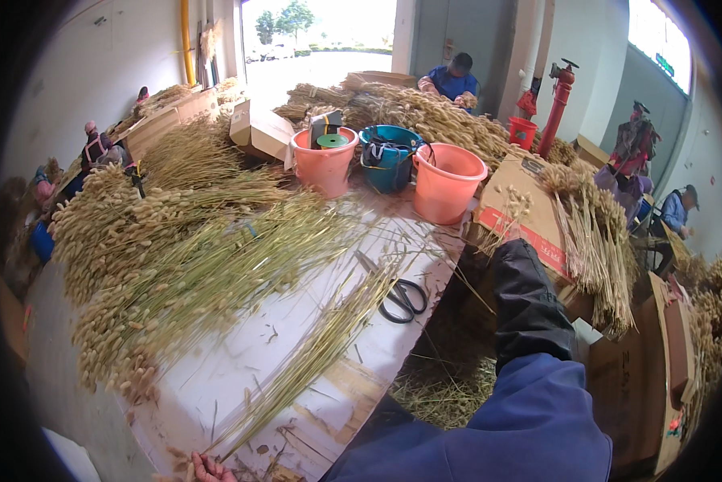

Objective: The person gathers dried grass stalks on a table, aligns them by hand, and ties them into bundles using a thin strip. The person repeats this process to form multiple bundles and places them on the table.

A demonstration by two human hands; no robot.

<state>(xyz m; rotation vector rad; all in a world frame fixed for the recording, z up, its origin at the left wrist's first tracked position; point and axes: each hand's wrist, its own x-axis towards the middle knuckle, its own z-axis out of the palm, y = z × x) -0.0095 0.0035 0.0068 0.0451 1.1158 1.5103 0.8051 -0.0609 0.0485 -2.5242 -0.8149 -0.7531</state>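
My left hand [211,469] is at the bottom edge of the view, its fingers curled at the near end of a long bundle of dried grass stems [312,355]. Fluffy seed heads [181,463] show beside those fingers. My right hand [513,232], reaching out past a dark sleeve cover, grips a small bunch of bunny-tail grass [515,203] over a cardboard box [526,181]. Black-handled scissors [404,300] lie on the white tabletop [258,337], their blades partly under stems. A large heap of bunny-tail grass [216,265] spreads along the table's left side.
Two pink buckets [448,187] [324,172] flank a teal bucket [391,175] at the table's far end. Tied bunches [596,241] hang over the box at right. Cut stems [445,385] litter the floor. Several people work farther off, one person [454,81] behind a grass pile.
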